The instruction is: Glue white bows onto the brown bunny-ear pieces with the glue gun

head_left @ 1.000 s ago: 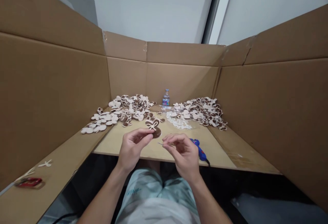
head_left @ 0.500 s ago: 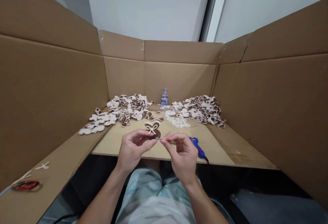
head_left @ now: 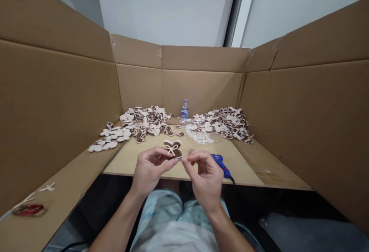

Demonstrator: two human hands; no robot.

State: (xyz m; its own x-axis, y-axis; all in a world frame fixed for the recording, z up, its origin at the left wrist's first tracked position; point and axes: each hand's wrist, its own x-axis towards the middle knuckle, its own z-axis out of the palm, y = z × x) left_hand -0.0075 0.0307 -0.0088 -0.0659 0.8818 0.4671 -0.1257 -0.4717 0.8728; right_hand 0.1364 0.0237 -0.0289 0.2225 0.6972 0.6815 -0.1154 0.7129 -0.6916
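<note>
The right hand [head_left: 203, 175] pinches a thin silvery pin [head_left: 179, 158] between thumb and forefinger. The left hand [head_left: 151, 167] is closed in a pinch on the pin's other end, so the fingertips nearly meet; a second ago they were apart. Just beyond, at 12 o'clock, is a brown-and-cream shape with a bow [head_left: 172, 148], touching the left fingers; whether they hold it I cannot tell. A blue glue gun [head_left: 220, 163] lies at 2 o'clock on the board [head_left: 135, 159]. Farther off, piles of like shapes [head_left: 138, 124] flank a water bottle [head_left: 184, 110].
</note>
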